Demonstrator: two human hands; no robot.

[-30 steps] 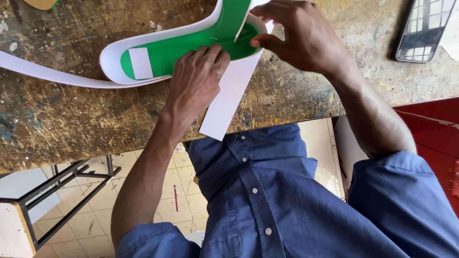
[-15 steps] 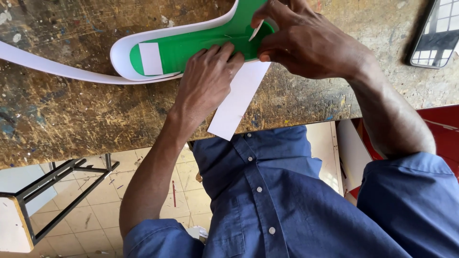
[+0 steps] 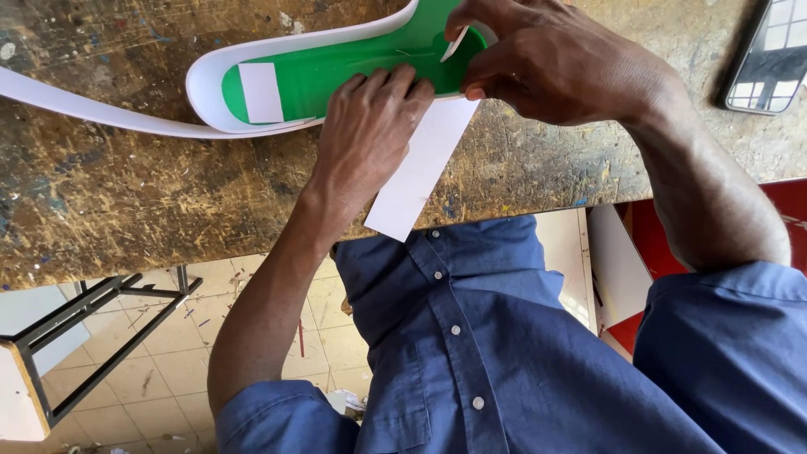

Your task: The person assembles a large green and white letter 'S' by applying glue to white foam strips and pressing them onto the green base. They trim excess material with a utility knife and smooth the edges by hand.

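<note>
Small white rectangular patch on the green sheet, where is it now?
Head view, upper left: the small white rectangular patch lies at the rounded left end of the green sheet, inside the curved white strip, left of the left hand.

head view | looks steeply down, close | workbench edge, probably seated

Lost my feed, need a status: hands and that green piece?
Left hand flat on green sole-shaped piece. Right hand pinches white strip at its edge. Nothing blocking.

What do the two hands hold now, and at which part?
The right hand pinches the white strip at its upright edge beside the green sheet. The left hand only presses flat on the green sheet's near edge, gripping nothing.
</note>
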